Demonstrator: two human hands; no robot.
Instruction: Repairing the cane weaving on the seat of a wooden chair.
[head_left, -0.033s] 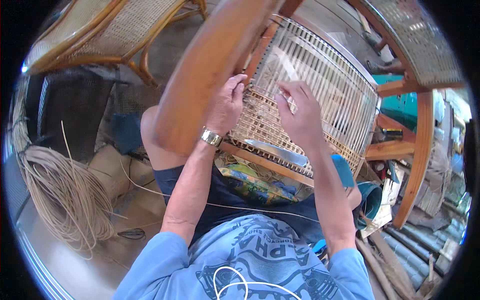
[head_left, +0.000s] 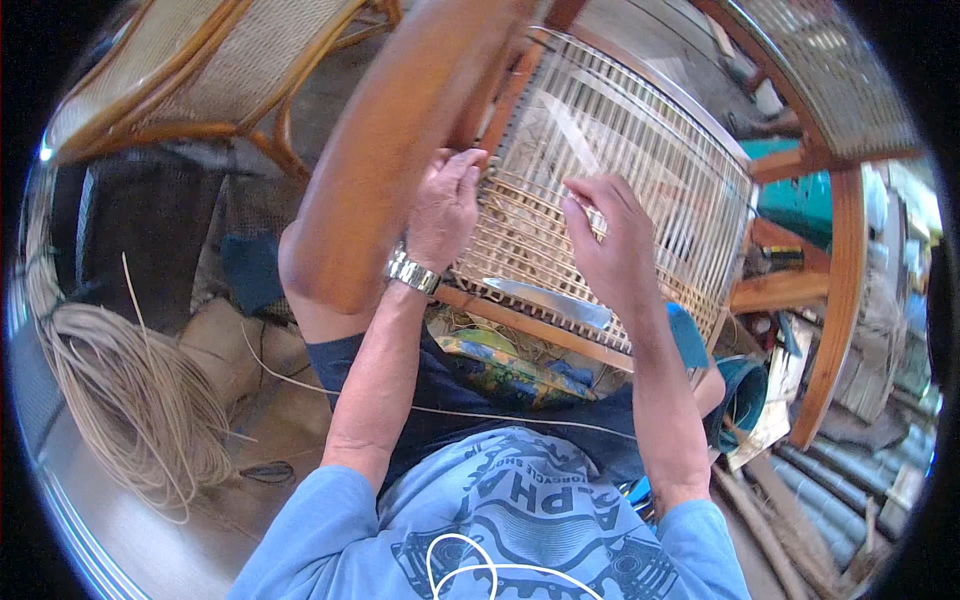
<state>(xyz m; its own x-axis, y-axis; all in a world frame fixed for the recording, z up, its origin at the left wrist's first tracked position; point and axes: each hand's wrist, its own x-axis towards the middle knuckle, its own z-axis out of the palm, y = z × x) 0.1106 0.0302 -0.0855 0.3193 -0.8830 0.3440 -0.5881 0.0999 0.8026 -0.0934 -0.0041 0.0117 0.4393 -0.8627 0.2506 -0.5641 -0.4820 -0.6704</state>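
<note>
A wooden chair frame with a half-woven cane seat (head_left: 670,165) is in front of me, with long pale strands stretched across it and a denser grid at its near part. My left hand (head_left: 447,210) is closed at the seat's left edge, beside a blurred wooden armrest (head_left: 365,165); what its fingers grip is unclear. My right hand (head_left: 605,235) is over the weave, thumb and forefinger curled close together on something too small to make out. A flat shiny strip (head_left: 545,300) lies in the near weave. A loose pale strand (head_left: 480,415) crosses my lap.
A rattan chair (head_left: 215,75) stands at upper left. A large coil of cane (head_left: 135,390) hangs at lower left. A teal container (head_left: 790,200), a bucket (head_left: 738,400) and piled poles and boards (head_left: 830,500) are on the right. Part of another person shows at top right.
My right hand has shifted slightly to the right over the weave. The armrest, seat and my left hand appear a little further left in the view.
</note>
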